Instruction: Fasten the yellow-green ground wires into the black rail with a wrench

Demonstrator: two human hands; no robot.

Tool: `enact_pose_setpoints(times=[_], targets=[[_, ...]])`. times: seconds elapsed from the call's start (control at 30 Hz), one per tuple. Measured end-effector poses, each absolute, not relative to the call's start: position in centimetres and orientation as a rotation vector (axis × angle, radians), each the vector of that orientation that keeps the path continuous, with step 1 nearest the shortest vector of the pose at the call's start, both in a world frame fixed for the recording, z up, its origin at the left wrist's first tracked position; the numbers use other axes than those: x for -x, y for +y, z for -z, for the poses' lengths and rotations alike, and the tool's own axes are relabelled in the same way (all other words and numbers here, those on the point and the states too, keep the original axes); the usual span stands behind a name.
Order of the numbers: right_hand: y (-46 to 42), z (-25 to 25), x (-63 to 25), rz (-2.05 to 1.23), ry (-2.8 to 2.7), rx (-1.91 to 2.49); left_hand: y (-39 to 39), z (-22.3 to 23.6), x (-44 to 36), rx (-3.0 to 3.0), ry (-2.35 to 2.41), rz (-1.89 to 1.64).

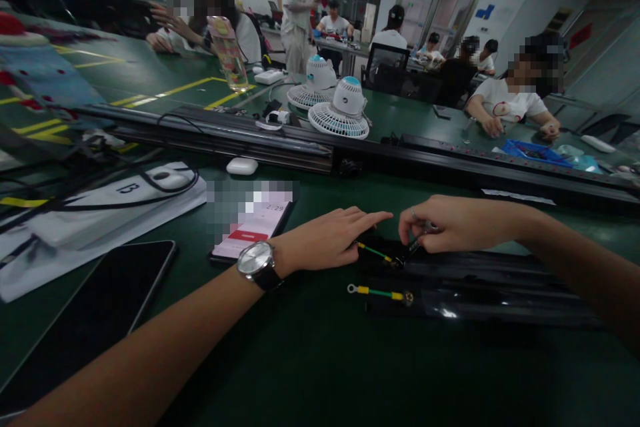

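Note:
My left hand (pixel 330 237), with a wristwatch on its wrist, lies palm down with fingers stretched out, pressing on the near end of a green-yellow wire (pixel 374 252) and a black part under it. My right hand (pixel 447 223) is closed in a pinch on a small metal tool or screw (pixel 419 239) pointed at the wire's far terminal. A second green-yellow wire with ring terminals (pixel 379 292) lies free just in front, fixed to long black bars (pixel 500 287) that run to the right on the green table (pixel 320 360).
A lit phone (pixel 253 223) lies left of my hands, a dark tablet (pixel 95 310) nearer the front left, with papers and black cables (pixel 100 203). A black rail (pixel 280 143) crosses the table; two small fans (pixel 340 110) stand behind it. Other people sit and stand beyond.

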State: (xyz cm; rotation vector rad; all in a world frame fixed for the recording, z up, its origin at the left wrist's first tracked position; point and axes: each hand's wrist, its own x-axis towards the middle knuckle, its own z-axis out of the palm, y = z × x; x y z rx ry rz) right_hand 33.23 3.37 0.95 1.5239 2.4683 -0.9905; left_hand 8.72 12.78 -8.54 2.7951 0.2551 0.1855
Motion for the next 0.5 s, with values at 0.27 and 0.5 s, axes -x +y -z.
enact_pose_setpoints(times=[0.27,0.5], targets=[[3.7,-1.7,-31.6,0.862,2.535,-1.456,12.9,8.7,-8.8,-2.809,0.235,-0.21],[3.9,-2.1,-31.4,0.67,2.529,-1.419,12.9,8.7,-8.8,-2.798,0.239,-0.21]])
